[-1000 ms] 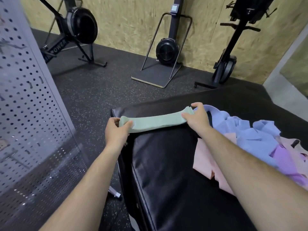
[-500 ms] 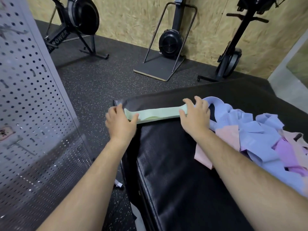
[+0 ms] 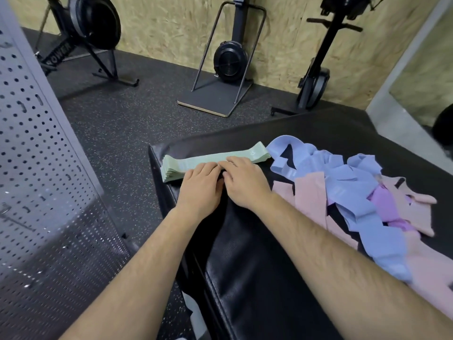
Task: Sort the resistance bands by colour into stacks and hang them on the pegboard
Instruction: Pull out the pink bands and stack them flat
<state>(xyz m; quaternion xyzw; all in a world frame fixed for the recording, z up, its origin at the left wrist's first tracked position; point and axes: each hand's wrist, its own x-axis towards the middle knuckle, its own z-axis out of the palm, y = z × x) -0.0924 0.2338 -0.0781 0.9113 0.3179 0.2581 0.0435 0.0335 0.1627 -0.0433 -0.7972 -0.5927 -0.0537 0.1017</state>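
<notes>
The left grip and the right grip sit side by side, knuckles nearly touching, with their fingertips on the near edge of the green stack at its middle. The fingers are bent, but I cannot tell whether they pinch the bands or only press them flat.

The green stack lies at the far left corner of the black padded block, its layered left end just inside the edge. To its right, well apart from the grips, is the unsorted pile of blue, pink and purple bands. The pegboard stands to the left, across a strip of floor.

The step looks like squaring up the green stack. To do it well, press down evenly, smooth from the middle outward to both ends, and line up the edges so no layer fans out. Keep the left end from slipping off the corner.
</notes>
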